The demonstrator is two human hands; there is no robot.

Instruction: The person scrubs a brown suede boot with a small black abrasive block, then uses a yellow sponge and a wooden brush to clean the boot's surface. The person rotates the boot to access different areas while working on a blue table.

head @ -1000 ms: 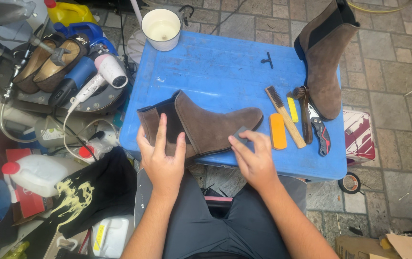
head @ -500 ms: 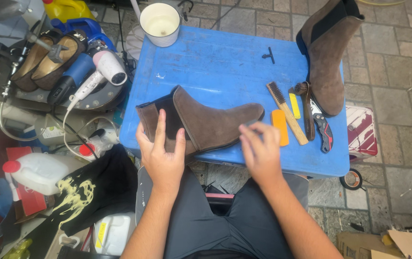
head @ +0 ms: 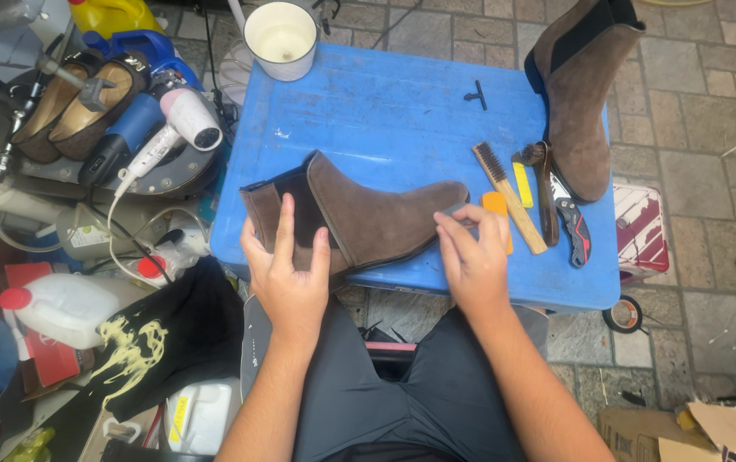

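Note:
A brown suede ankle boot [head: 376, 218] lies on its side at the front of the blue table [head: 385, 111], toe pointing right. My left hand [head: 287, 274] grips its shaft and heel end, fingers spread over the suede. My right hand [head: 475, 257] is at the toe and pinches a small grey block [head: 455, 210] against the suede. The second brown boot [head: 578, 94] rests at the table's far right corner, apart from both hands.
Right of my right hand lie an orange block [head: 498, 204], a wooden brush [head: 509, 197], a yellow stick [head: 522, 184], a dark brush [head: 546, 192] and pliers [head: 573, 227]. A white cup [head: 281, 38] stands at the back. A hair dryer [head: 175, 128], jug [head: 60, 308] and black cloth [head: 171, 334] clutter the left.
My right hand has slid right along the boot from its middle to the toe. My left hand has stayed on the shaft.

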